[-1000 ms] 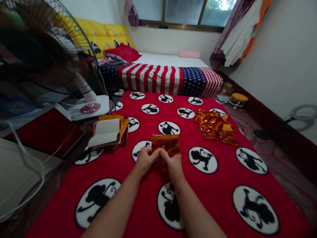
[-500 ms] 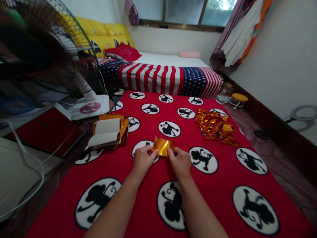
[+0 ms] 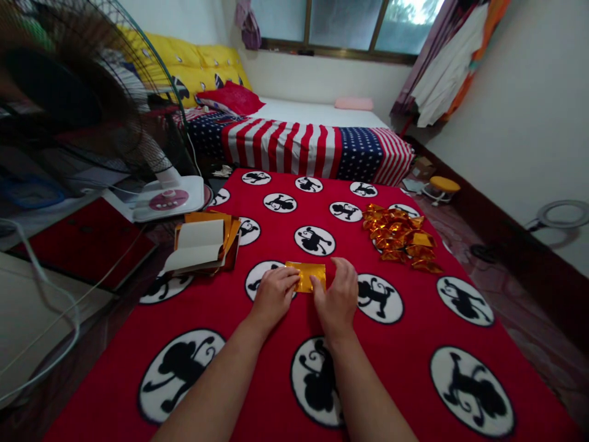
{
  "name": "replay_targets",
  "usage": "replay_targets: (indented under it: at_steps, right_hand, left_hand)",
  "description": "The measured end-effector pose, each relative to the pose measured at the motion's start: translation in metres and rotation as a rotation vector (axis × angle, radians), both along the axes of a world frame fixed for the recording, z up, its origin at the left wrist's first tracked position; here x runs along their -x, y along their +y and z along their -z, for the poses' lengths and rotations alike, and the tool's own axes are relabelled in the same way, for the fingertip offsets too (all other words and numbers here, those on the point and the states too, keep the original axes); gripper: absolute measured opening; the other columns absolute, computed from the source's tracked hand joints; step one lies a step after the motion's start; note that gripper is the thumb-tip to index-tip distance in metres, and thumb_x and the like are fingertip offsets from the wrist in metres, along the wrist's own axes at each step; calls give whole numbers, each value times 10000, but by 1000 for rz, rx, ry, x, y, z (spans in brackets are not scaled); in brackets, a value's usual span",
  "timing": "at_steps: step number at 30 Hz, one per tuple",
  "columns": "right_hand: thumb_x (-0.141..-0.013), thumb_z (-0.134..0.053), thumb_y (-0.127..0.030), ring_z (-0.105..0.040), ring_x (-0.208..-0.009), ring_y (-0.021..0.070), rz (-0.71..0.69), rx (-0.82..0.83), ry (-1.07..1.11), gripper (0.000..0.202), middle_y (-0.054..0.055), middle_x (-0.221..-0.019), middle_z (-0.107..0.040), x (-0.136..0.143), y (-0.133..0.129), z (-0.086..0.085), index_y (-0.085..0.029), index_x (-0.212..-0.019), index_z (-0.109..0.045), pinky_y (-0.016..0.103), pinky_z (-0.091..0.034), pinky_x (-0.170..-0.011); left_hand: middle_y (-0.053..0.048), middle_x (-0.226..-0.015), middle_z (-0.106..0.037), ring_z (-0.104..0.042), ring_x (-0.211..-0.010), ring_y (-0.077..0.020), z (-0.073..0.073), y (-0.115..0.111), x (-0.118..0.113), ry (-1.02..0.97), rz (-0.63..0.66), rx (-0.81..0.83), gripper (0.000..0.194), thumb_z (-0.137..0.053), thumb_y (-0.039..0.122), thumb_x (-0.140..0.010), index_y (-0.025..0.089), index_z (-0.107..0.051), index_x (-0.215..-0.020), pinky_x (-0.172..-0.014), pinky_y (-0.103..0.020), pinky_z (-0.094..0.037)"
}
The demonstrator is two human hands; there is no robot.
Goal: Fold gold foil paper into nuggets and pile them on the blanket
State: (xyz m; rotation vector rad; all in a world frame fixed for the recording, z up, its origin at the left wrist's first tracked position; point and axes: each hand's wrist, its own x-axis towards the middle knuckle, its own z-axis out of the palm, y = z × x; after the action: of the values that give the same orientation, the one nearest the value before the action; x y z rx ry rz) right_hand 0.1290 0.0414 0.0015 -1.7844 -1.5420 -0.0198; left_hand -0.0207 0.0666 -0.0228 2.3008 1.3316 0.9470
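A small folded sheet of gold foil paper (image 3: 309,274) lies flat on the red cloth with black monkey figures in white circles (image 3: 315,319). My left hand (image 3: 275,293) covers its left end, fingers together and pressing on it. At the right end, the thumb of my right hand (image 3: 339,296) touches the foil's lower edge, while the other fingers are raised apart from it beyond the right edge. To the right sits a pile of folded, shiny orange-gold foil pieces (image 3: 398,236). A stack of paper sheets (image 3: 200,239), white and gold, rests at the left edge.
An electric fan (image 3: 168,193) stands at the left, beside a dark red panel (image 3: 85,245) and a white cable (image 3: 69,294). Behind the cloth is a bed with a striped and starred cover (image 3: 285,147). A yellow-topped stool (image 3: 444,184) is on the floor at right.
The gold foil paper has gone from slightly raised and curved to flat and narrower. My left fingers have moved over its top, and my right fingers have lifted away from the thumb.
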Motion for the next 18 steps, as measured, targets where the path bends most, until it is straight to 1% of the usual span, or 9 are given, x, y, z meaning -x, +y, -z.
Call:
replay_targets:
  at_steps: [1,2,4,5,6,8,11,14,18]
  right_hand:
    - [-914,-481,-396,-427,-1288,288,-98,-64,32,498,187,-1363,-490,8,-2,0,-125,-1332,-454,457,-340,-1052]
    - [-938,-434,-409,-354,-1356,277,-225,-72,58,539,179,-1440,-419,17,-5,1,-128,-1395,-386,465,-305,-1089]
    - [-948,-394,-477,-231,-1433,260,-474,-4,80,693,185,-1528,-293,35,-8,4,-93,-1492,-205,447,-283,-1121]
    - [-942,-392,-515,-193,-1449,256,-550,56,80,769,196,-1544,-255,43,-8,6,-71,-1511,-129,442,-269,-1134]
    - [-929,-398,-551,-170,-1456,262,-582,108,76,825,200,-1553,-235,48,-8,9,-68,-1521,-85,457,-246,-1144]
    - [-914,-398,-585,-143,-1463,265,-587,195,60,885,207,-1563,-199,51,-7,14,-52,-1525,-45,463,-236,-1150]
    - [-913,-373,-597,-128,-1465,265,-531,295,-32,883,218,-1563,-182,36,-3,20,-4,-1512,-108,463,-212,-1159]
    - [-921,-360,-590,-139,-1464,261,-469,370,-184,818,181,-1564,-198,11,-3,21,-37,-1505,-210,484,-152,-1170]
    - [-952,-348,-515,-96,-1470,261,-366,417,-324,716,143,-1579,-153,-12,-6,21,-71,-1504,-239,510,-110,-1165]
  left_hand:
    - [-67,-1133,-701,-620,-1058,-228,1,1,1,-5,3,11,260,-553,79,-831,201,-709,-1000,-917,-401,-439]
    - [-73,-1123,-703,-622,-1052,-235,2,2,1,-14,9,27,251,-554,89,-829,200,-718,-984,-913,-401,-441]
    - [-103,-1068,-713,-637,-1007,-250,3,5,3,-34,17,62,236,-528,121,-847,182,-735,-944,-891,-399,-453]
    - [-120,-1029,-718,-646,-971,-255,3,6,4,-43,22,78,247,-505,140,-863,169,-742,-925,-871,-395,-463]
    - [-131,-989,-721,-654,-932,-256,2,7,4,-53,30,90,269,-482,156,-877,158,-749,-909,-848,-387,-475]
    - [-130,-950,-727,-664,-890,-247,0,8,5,-69,53,100,297,-463,172,-886,159,-760,-885,-816,-363,-495]
    - [-96,-1023,-734,-676,-932,-220,-2,7,5,-124,80,102,259,-513,154,-860,196,-767,-893,-852,-337,-511]
    - [-75,-1085,-732,-685,-979,-209,-1,6,4,-163,5,108,223,-584,125,-816,216,-764,-911,-920,-359,-508]
    - [-48,-1092,-735,-680,-1022,-207,2,5,4,-118,-47,118,222,-617,103,-800,230,-758,-915,-945,-381,-504]
